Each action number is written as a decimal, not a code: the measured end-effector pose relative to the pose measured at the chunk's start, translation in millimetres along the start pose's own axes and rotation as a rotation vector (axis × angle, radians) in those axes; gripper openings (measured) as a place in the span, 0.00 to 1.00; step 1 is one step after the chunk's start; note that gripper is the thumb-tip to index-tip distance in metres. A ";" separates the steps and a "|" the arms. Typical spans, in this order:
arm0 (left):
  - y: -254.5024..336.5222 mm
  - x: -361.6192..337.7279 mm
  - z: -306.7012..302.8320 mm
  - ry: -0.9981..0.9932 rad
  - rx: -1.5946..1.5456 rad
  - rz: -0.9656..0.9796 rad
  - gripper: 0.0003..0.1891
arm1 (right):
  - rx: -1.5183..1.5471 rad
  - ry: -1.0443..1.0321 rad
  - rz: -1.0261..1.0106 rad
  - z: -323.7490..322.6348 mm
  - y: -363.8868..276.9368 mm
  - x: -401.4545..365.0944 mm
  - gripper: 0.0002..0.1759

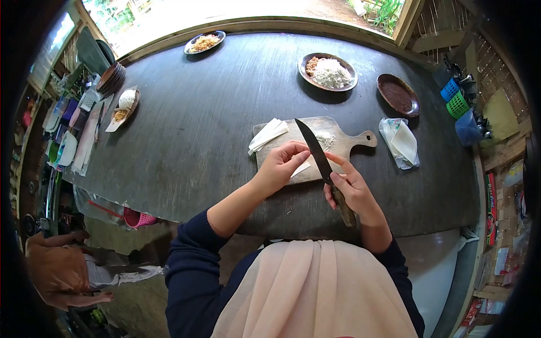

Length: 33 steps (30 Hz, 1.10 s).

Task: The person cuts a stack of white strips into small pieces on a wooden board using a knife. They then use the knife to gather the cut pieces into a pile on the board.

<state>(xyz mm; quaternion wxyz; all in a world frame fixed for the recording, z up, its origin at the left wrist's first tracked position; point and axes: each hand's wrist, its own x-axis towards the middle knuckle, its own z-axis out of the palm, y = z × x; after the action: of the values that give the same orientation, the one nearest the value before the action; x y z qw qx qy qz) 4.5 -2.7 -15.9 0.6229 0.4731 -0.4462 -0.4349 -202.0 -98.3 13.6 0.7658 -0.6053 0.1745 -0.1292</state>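
My right hand (352,188) grips a knife (314,141) by its wooden handle, the dark blade slanting up and left above a wooden cutting board (325,123). At the blade's left edge the thumb and forefinger of my left hand (280,164) are pinched together. Whatever may be between them is too small to make out. Flat white strips (269,134) lie stacked on the board's left side. Fine pale shreds (325,139) form a small heap right of the blade. Below the hands a white piece (300,169) lies partly hidden.
Beyond the board stand a plate of white shreds (331,73), a dark plate (398,94) and a plate of yellowish food (204,43). A plastic packet (399,143) lies to the right. At left are a small dish (128,100) and stacked plates (111,79). Another person (59,267) is lower left.
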 end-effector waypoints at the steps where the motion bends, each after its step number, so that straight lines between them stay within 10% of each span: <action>1: -0.6 0.5 -0.6 0.008 -0.039 -0.014 0.10 | -0.003 -0.006 -0.002 0.0 -0.2 -0.2 0.28; 8: -5.3 6.1 -4.3 0.012 0.002 -0.069 0.10 | -0.010 0.032 0.004 0.7 0.5 0.7 0.27; 19: -14.7 22.0 -8.2 0.175 0.967 0.124 0.08 | -0.401 0.229 0.021 -2.1 9.2 4.4 0.26; 33: 1.3 -0.3 -4.6 0.053 1.145 0.157 0.07 | -0.551 0.136 0.038 -6.3 -17.5 -13.6 0.36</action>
<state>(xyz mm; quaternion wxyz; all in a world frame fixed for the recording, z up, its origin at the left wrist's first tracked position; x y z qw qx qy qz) 9.1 -1.3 -15.4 0.3091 0.7110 -0.6283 -0.0644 -216.7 -102.4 30.8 0.5613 -0.7771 0.2654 -0.1028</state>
